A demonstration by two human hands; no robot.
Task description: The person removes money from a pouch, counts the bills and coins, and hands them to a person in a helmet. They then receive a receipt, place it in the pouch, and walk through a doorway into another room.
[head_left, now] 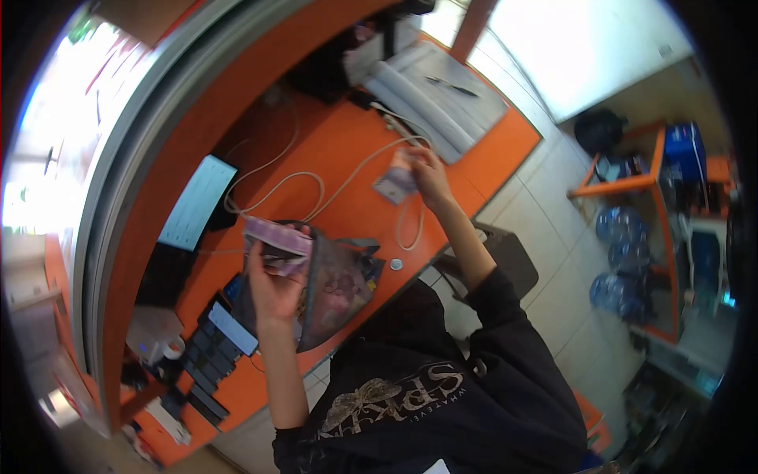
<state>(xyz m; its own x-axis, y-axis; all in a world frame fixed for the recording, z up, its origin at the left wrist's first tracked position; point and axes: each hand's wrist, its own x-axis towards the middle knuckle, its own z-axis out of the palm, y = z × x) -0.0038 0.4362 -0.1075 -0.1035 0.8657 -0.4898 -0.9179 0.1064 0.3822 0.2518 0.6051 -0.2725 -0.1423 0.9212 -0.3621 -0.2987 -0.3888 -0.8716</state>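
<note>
Left hand (272, 278): I see fingers curled tight round wad of banknotes (276, 237), purple-pink, papery, edges stacked. Right hand (428, 170): fingertips pinched shut on loose notes (395, 184), raised over orange counter (347, 146), well apart from wad. White cable (316, 189) loops between hands. Soft grey pouch (341, 288) just beside left hand; round coin (396, 265) near it.
</note>
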